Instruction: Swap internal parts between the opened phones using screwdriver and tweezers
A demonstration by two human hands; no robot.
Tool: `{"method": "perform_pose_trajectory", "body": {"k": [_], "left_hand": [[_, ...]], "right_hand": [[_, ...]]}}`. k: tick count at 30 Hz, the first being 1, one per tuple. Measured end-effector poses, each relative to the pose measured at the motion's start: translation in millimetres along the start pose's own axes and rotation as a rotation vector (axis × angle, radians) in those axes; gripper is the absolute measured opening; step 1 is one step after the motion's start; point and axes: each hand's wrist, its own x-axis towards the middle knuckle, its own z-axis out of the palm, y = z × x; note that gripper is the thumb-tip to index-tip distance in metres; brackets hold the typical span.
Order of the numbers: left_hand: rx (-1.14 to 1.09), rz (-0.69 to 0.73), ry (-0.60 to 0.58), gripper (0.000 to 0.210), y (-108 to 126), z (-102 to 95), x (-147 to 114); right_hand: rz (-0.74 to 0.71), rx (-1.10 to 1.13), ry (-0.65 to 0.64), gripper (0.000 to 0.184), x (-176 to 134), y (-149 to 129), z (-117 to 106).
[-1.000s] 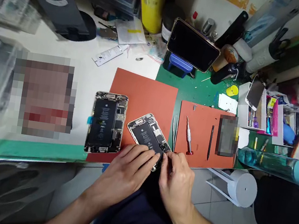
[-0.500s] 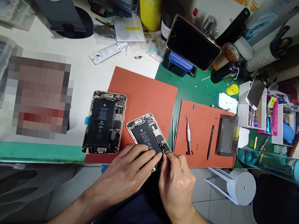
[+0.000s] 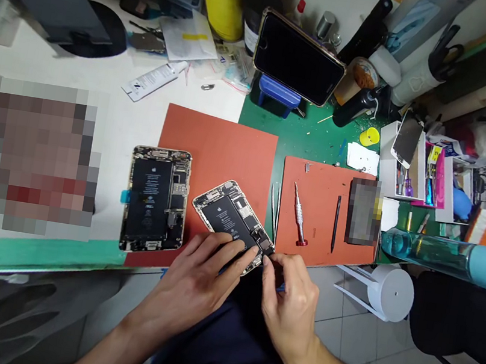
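Note:
An opened smartphone lies slanted across the front edge of the red mat, its black battery and circuit board bare. My left hand is laid over its lower part, holding it with the fingertips on the battery and frame. My right hand is at the phone's lower right corner, thumb and forefinger pinched together; what sits between them is too small to make out. To the left lies a second opened smartphone, upright in line with the mat, with a blue tab on its left side. Tweezers lie just beyond my right hand.
On the right mat lie a screwdriver, a black pry stick and a blurred dark block. A phone on a blue stand is behind. A blue bottle juts out at right. A pixelated patch covers the left.
The view has shifted, so the bench appears further left. My right hand's fingertips have drawn slightly away from the board toward the phone's lower corner. My left hand stays on the phone.

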Motion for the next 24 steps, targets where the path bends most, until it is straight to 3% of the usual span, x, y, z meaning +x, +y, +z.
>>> {"method": "perform_pose_trajectory", "body": {"k": [24], "left_hand": [[0.002, -0.001, -0.008, 0.045, -0.1, 0.3, 0.2]], "right_hand": [[0.113, 0.080, -0.048, 0.017, 6.8, -3.4, 3.6]]}}
